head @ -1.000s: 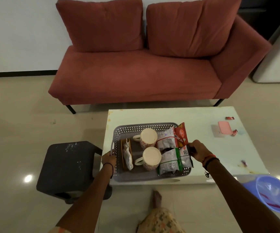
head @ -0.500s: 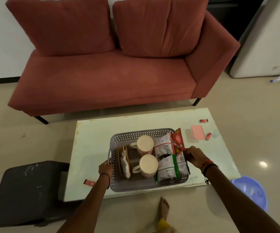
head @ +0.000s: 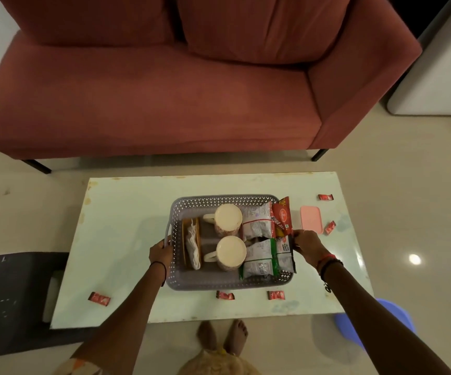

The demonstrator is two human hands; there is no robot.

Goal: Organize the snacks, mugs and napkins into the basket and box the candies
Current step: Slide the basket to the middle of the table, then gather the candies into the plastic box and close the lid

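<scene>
A grey perforated basket (head: 220, 199) stands on the pale table (head: 121, 226). Inside it are two cream mugs (head: 228, 219) on their sides, white napkins in a wooden holder (head: 192, 244), and several snack packets (head: 259, 223). My left hand (head: 160, 251) grips the basket's left handle. My right hand (head: 307, 244) holds its right edge beside the packets. A closed pink candy box (head: 311, 219) lies right of the basket. Red candies lie loose on the table: one at the front left (head: 99, 298), two in front of the basket (head: 225, 295), others by the box (head: 330, 227).
A red sofa (head: 165, 98) stands behind the table. A dark stool (head: 10, 301) is at the left, a blue plastic basin (head: 397, 326) on the floor at the right. My bare feet (head: 221, 334) are at the table's front edge.
The basket, held in both hands, has shifted right toward the table's middle, and my view has moved closer and tilted down. More candies on the table now show.
</scene>
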